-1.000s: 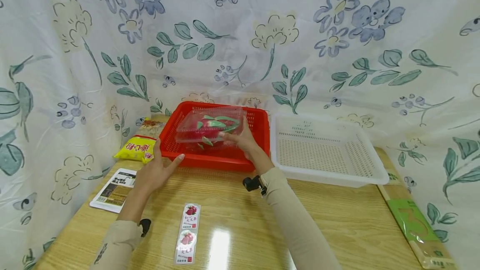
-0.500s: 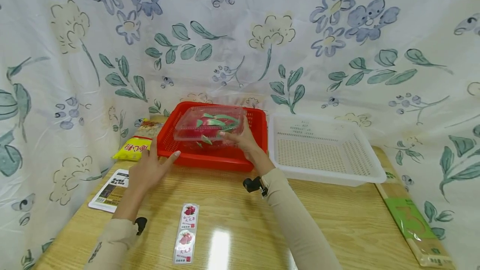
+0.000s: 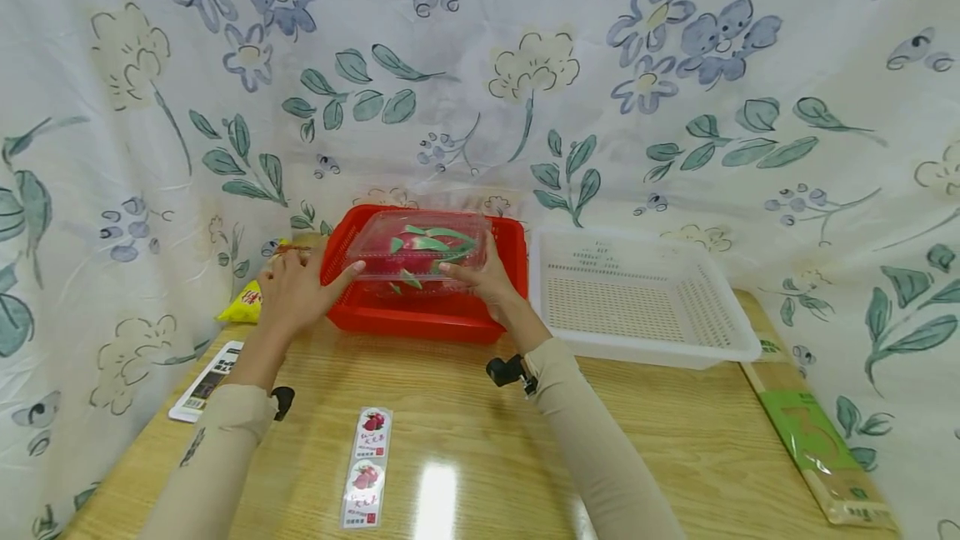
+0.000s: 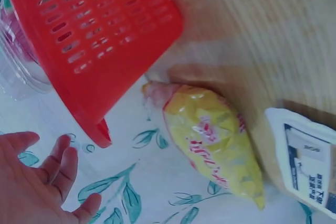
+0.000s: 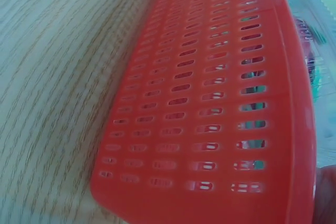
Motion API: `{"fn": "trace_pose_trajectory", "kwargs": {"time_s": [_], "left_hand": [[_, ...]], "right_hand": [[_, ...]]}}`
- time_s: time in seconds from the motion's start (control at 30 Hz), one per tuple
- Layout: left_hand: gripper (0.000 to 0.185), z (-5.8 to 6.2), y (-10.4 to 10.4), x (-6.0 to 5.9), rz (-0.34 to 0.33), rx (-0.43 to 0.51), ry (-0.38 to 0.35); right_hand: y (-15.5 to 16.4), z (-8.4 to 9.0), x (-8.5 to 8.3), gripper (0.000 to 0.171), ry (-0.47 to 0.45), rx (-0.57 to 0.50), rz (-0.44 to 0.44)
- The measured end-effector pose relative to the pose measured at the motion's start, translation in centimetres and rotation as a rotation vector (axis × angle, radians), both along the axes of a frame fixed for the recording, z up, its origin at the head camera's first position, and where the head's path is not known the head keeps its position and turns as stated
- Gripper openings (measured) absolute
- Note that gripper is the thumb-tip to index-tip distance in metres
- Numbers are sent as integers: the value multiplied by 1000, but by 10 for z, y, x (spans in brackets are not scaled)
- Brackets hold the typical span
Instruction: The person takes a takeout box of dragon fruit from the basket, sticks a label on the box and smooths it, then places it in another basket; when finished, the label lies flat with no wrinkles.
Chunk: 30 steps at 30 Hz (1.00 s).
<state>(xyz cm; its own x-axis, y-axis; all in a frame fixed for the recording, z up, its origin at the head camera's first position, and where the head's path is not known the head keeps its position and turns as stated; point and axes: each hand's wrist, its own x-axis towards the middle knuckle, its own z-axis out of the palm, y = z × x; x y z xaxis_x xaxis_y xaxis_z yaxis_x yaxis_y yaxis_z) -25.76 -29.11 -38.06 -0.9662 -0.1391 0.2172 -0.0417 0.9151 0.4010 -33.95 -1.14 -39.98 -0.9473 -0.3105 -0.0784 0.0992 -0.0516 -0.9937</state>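
Observation:
My right hand [image 3: 491, 280] grips the right end of a clear plastic clamshell box [image 3: 375, 233], thumb on the near side. Red dragon fruit [image 3: 411, 262] with green scales shows through it. The box is tilted inside a red perforated basket [image 3: 427, 327]. At the box's near left corner is my left hand [image 3: 300, 288], fingers spread and thumb out toward the box. In the left wrist view that left hand [image 4: 37, 182] has loosely bent fingers beside the basket's corner [image 4: 89, 108]. The right wrist view is mostly filled by the basket's wall [image 5: 210, 98]; a sliver of hand shows at the edge.
A white perforated basket [image 3: 637, 347] stands right of the red one. A yellow bag [image 4: 210, 135] and a white packet [image 3: 210, 382] lie at left. A strip of dragon fruit stickers [image 3: 366, 473] lies in front, a long green-banded pack [image 3: 817, 440] at far right. Floral cloth hangs behind.
My left hand has left the basket's front left rim and risen toward the box's left end. My right hand keeps its grip; the box has hardly moved.

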Motion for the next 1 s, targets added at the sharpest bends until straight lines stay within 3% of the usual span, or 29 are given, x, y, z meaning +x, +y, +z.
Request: {"fn": "trace_pose_trajectory", "kwargs": {"time_s": [0.53,1.0], "left_hand": [[101,7,6,-15,-86,16,-199],[105,4,9,-23,-158,112,-253]], "right_hand": [[4,3,5,94,23,-48,27],[10,3,9,92,31,-47,50]]}}
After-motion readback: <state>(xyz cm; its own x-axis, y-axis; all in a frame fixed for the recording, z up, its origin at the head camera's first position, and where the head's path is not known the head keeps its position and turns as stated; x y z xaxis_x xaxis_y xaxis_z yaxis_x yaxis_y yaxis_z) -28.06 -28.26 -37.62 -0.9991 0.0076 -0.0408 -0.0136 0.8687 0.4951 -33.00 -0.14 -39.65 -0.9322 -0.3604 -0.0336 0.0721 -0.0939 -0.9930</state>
